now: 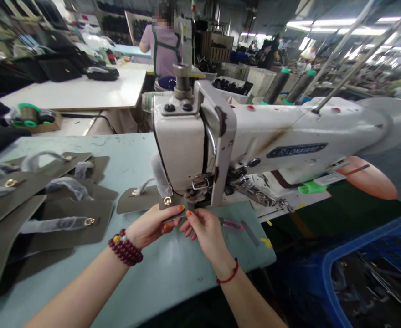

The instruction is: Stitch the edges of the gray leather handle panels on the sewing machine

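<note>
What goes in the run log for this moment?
left hand: pinching gray strip | right hand: pinching same strip | place: under sewing machine head | nearby: pink snips

Sewing machine (255, 132) off-white, rust-stained; table (173, 269) pale blue-green; leather pieces (74, 214) olive-grey, gold clasps; bead bracelet (125, 248) maroon; crate (367, 255) blue.
</note>
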Demonstrator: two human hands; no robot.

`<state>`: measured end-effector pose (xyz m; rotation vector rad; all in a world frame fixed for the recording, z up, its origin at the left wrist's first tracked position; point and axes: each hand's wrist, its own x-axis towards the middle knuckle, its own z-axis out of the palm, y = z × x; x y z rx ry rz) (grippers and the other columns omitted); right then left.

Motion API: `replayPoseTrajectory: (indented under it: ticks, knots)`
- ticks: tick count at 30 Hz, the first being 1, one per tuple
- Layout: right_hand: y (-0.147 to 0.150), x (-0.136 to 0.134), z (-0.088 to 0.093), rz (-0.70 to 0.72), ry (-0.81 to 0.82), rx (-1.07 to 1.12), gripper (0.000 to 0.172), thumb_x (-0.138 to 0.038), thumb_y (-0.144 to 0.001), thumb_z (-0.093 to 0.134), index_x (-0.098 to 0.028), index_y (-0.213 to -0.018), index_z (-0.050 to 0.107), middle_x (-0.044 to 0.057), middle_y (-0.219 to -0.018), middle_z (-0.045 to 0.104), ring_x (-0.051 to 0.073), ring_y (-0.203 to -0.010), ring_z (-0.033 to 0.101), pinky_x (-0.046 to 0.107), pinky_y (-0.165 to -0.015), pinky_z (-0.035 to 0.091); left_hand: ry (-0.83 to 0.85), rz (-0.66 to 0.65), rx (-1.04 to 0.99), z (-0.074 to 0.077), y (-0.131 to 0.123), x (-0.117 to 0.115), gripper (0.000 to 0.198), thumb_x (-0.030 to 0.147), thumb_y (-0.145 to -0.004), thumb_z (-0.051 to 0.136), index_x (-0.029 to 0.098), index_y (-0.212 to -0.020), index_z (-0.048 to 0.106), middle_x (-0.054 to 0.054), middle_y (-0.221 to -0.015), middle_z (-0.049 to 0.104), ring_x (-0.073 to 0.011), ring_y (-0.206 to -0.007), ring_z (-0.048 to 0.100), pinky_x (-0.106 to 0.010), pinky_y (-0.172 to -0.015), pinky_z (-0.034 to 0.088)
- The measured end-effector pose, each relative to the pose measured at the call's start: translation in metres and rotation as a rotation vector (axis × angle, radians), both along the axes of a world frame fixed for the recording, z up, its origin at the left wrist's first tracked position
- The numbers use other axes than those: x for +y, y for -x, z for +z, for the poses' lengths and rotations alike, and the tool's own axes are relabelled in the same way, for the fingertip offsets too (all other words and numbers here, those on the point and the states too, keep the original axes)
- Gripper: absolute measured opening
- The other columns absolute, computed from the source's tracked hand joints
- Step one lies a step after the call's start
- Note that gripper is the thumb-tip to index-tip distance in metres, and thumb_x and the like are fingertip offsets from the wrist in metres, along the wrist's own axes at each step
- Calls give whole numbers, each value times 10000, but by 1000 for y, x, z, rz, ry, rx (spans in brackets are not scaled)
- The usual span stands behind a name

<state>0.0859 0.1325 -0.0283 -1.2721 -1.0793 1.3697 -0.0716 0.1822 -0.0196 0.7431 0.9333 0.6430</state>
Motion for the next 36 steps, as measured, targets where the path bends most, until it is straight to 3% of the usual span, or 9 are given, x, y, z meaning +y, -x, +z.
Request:
replayPoseTrajectory:
  ticks: [6,13,21,30,36]
  knots:
    - [1,0,-7,1,-6,18,418,-468,-912,528,-122,-707,642,62,-627,702,88,-470,570,154,-446,401,-9,65,7,-2,-2,-1,243,279,-693,822,127,-685,633,28,-564,558,-50,-489,454,-150,-455,327]
    - [7,2,-4,-68,29,52,421,-470,-906,540,-135,-671,638,38,-568,679,87,-450,557,162,-459,404,-91,49,3,-4,-3,3,239,300,-723,801,128,-665,645,36,-533,513,-54,-481,389,-164,-443,296]
    - [20,6,-3,-168,69,36,429,-473,-903,520,-153,-637,620,26,-489,640,92,-385,518,169,-417,403,-58,66,39,-8,3,11,227,291,-678,827,129,-759,691,1,-633,607,-75,-549,480,-178,-503,372]
    - [20,4,0,-160,67,-15,374,-429,-903,532,-155,-677,648,14,-481,638,90,-377,521,161,-406,411,-65,145,46,3,-5,11,331,365,-578,870,143,-580,624,17,-516,546,-67,-480,434,-171,-449,339]
    - [15,-4,-6,-122,84,41,343,-431,-904,543,-145,-789,693,13,-498,646,85,-386,517,161,-424,423,-82,240,27,-7,-10,4,355,356,-598,857,134,-536,587,27,-506,522,-55,-483,411,-168,-458,329]
